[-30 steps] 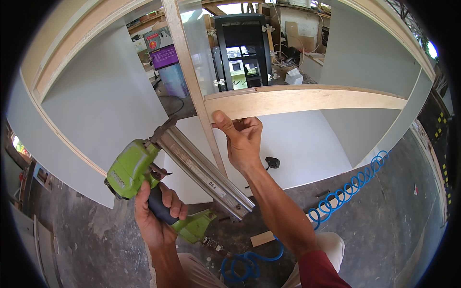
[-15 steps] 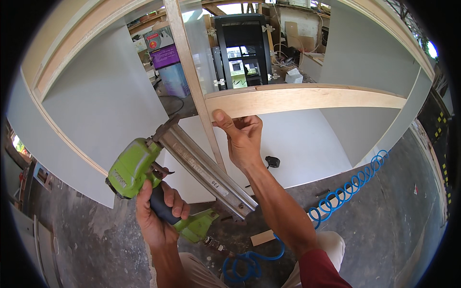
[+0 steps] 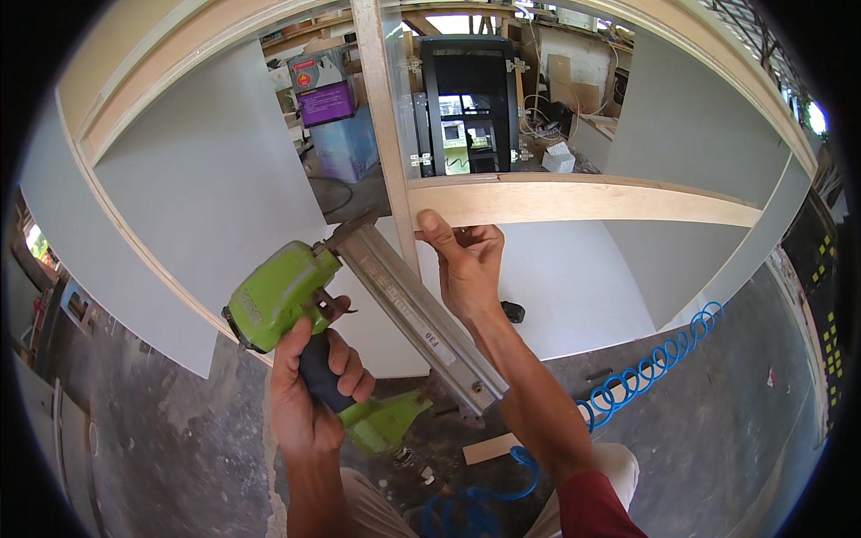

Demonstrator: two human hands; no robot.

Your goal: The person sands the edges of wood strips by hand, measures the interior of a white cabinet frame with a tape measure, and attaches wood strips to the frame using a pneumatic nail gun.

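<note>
My left hand (image 3: 314, 381) wraps round the dark grip of a green nail gun (image 3: 278, 296), index finger close to the trigger. The gun's long silver magazine slants down to the right, and its nose is close to the upright wooden post (image 3: 381, 117). With my right hand (image 3: 466, 264) I pinch the left end of a light wooden rail (image 3: 574, 203), thumb on its front face and the other fingers beneath. That end meets the post; the far end reaches the cabinet's right side panel (image 3: 700, 125).
A coiled blue air hose (image 3: 646, 381) runs over the floor at the right. A wood strip (image 3: 489, 449) lies by my knees. Inside the frame, a small black object (image 3: 512, 312) rests on the white panel (image 3: 574, 278). Behind stand a dark framed door (image 3: 468, 76) and stacked boxes (image 3: 336, 125).
The nail gun has shifted right along with my left hand, its nose nearer the post. My right hand keeps its pinch on the rail; the whole view has shifted slightly.
</note>
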